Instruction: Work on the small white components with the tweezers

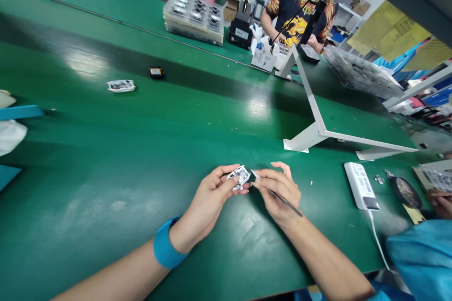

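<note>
A small white plastic device housing with electronic parts inside is pinched between the thumb and fingers of my left hand. My right hand is closed around a pair of metal tweezers, whose tip is right beside the housing's right end. Whether the tip touches the housing, I cannot tell. A blue band circles my left wrist. Farther off on the green bench lie a similar white housing and a small black part with a yellowish label.
A white metal stand rises at the right. Near it lie a white cabled box and a round dark dish of small parts. Stacked clear trays sit at the back. A person works across the bench; another's blue sleeve is at right.
</note>
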Available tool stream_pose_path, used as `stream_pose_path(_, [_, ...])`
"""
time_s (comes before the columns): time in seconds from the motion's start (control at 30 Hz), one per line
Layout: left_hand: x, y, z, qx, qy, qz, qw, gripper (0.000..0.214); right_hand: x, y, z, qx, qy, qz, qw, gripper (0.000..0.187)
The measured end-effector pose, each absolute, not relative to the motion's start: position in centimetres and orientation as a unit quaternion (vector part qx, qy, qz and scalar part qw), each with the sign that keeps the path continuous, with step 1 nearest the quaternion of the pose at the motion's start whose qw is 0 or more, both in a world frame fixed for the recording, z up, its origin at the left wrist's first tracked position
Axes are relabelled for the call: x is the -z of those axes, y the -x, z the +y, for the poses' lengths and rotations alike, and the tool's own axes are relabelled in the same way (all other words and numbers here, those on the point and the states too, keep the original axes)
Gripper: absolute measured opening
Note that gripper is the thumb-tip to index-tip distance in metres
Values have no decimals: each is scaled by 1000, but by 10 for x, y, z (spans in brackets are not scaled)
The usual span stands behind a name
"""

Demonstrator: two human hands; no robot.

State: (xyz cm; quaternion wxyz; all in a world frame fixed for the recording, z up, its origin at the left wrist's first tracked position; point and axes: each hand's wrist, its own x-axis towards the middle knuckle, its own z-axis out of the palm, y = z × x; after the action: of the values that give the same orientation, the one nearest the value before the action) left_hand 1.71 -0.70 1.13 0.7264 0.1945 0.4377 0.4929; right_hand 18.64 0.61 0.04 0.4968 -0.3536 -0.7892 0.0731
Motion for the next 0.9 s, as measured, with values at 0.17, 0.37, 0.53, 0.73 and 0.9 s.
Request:
stream_pose_path(0.17, [-13, -17, -7, -491, -192, 436, 730, 46, -2, -180, 7, -145, 389, -729, 544, 13])
stream_pose_path(0.37, [-14, -18, -6, -488, -195, 437, 730, 48, 0, -181, 9, -222, 424, -661, 578, 7])
stream_pose_path(0.53, [-12, -18, -6, -481, -201, 440, 731, 45, 0, -180, 9, -268, 419, -639, 586, 8])
stream_pose_path(0.73, [-8, -17, -6, -463, -254, 462, 712, 39, -2, -180, 4, -344, 426, -596, 588, 13])
stream_pose_path(0.9, [-9, -14, -6, -436, -301, 460, 713, 29, -5, -178, 2, -433, 436, -560, 556, 8])
